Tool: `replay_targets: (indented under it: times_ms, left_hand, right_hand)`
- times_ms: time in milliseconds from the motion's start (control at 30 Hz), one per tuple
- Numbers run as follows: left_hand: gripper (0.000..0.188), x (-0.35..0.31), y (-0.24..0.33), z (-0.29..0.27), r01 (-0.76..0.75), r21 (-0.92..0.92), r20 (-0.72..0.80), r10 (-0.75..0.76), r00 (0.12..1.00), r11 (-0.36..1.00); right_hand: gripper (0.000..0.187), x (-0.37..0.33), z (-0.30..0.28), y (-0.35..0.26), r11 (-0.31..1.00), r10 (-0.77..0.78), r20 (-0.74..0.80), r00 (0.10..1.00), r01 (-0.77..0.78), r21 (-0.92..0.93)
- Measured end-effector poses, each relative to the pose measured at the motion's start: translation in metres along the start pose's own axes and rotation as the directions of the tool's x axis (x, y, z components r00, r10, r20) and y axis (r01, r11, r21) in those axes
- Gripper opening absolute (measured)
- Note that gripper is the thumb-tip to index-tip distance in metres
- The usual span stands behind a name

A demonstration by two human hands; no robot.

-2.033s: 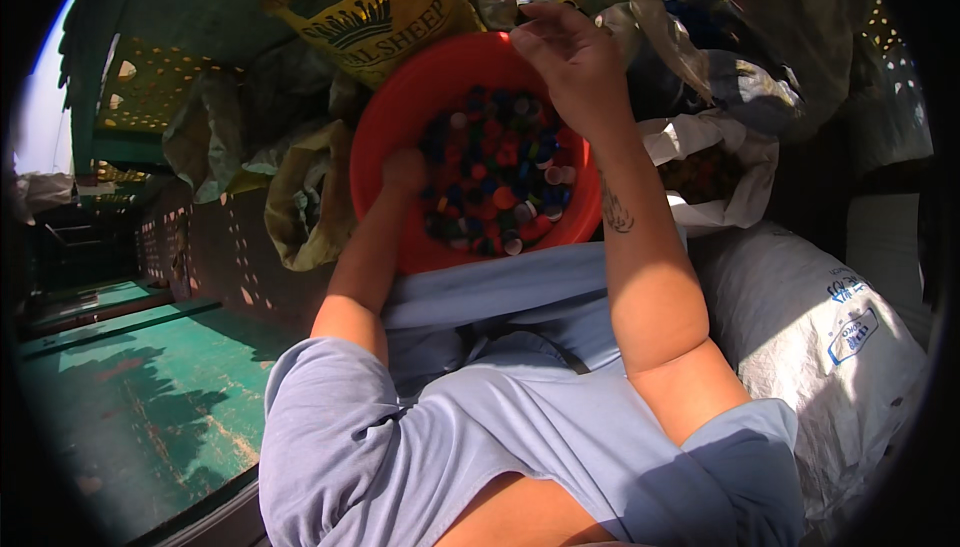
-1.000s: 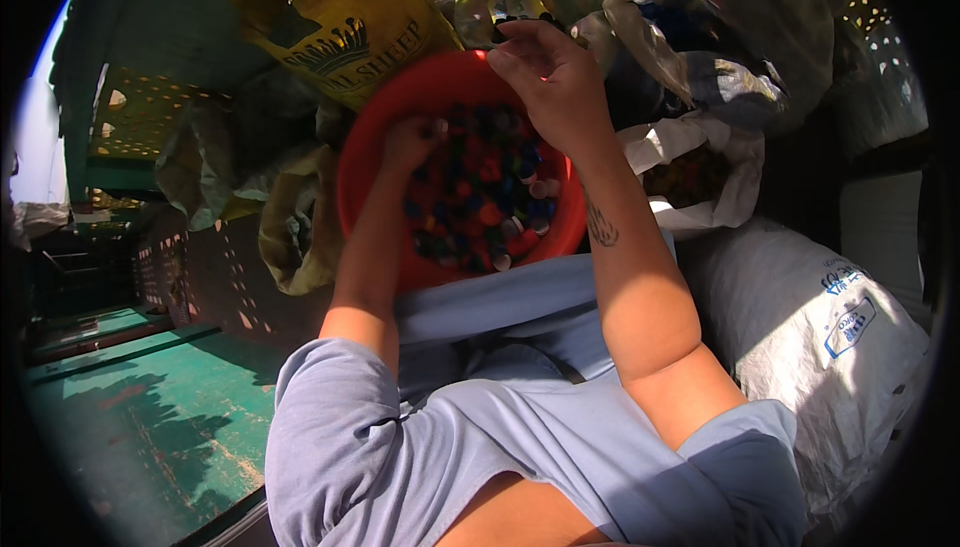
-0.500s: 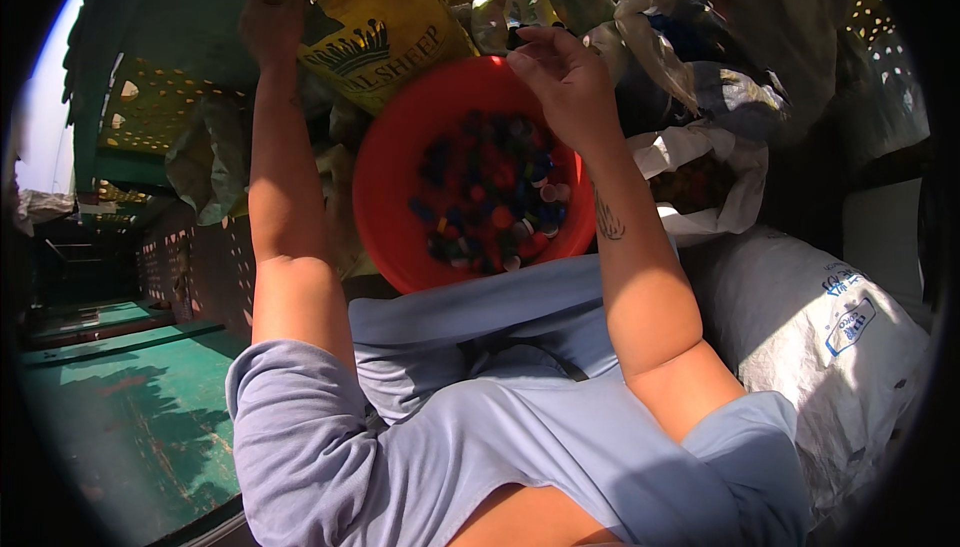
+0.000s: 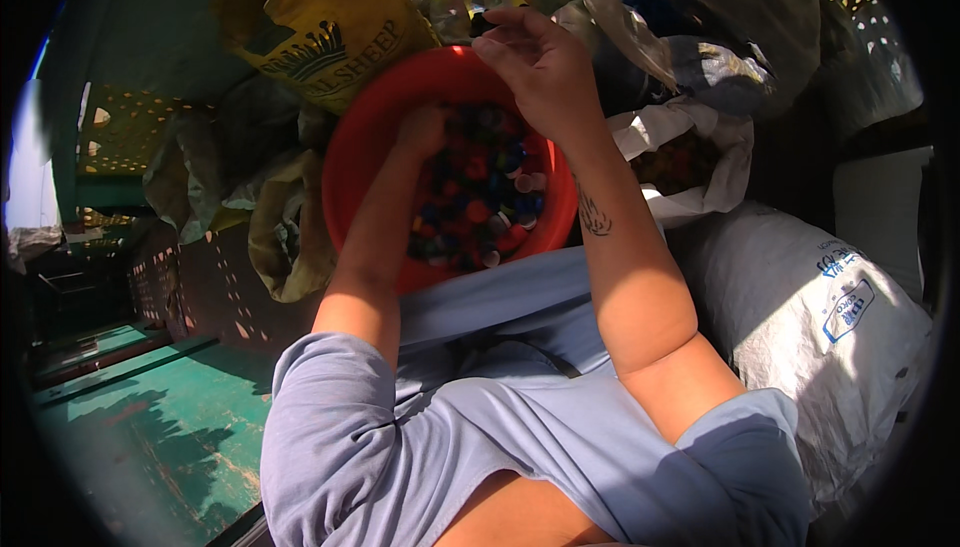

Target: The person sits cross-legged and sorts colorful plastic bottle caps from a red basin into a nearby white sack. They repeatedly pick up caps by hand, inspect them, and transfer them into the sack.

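A red plastic basin point(image 4: 350, 177) stands against my lap, with many small coloured bottle caps point(image 4: 480, 182) heaped in it, mostly blue, red, green and white. My left hand point(image 4: 424, 129) is inside the basin at the left edge of the heap. Shadow hides its fingers, so I cannot tell what they hold. Over the basin's far right rim hovers my right hand point(image 4: 538, 62), thumb and fingers curled toward each other. A small dark thing shows at its fingertips, too unclear to name.
Beyond the basin stands a yellow printed sack point(image 4: 345, 32). An open white bag point(image 4: 735, 162) is right of the basin, and a full white sack point(image 4: 800, 297) lies nearer me. Brownish open bags point(image 4: 285, 227) sit at left, by a green surface point(image 4: 150, 417).
My left hand has come from the yellow sack at the far left down into the basin. My right hand stays over the far right rim in much the same pose. The view has shifted slightly.
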State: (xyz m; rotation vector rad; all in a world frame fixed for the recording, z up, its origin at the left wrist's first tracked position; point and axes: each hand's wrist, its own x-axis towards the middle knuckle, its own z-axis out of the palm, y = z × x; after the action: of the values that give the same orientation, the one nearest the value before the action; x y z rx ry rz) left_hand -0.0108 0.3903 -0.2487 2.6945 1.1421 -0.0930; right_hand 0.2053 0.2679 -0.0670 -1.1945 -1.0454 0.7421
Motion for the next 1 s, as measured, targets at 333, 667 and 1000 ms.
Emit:
replay_targets:
  times_ms: [333,667,1000]
  left_hand:
    - [0.041,-0.012,0.010,-0.007,0.177,-0.059,-0.063,-0.180,0.982,0.983]
    - [0.028,-0.028,0.062,-0.022,0.143,-0.305,-0.140,-0.193,0.971,0.942]
    - [0.041,-0.017,0.125,-0.003,-0.282,-0.105,0.147,0.296,0.944,0.954]
  right_hand:
    - [0.039,0.000,-0.003,0.001,0.999,-0.033,-0.015,0.999,0.032,-0.036]
    - [0.038,0.000,-0.003,0.000,1.000,-0.026,-0.007,1.000,0.026,-0.008]
    - [0.039,-0.002,-0.001,-0.002,1.000,-0.020,0.004,1.000,0.020,-0.018]
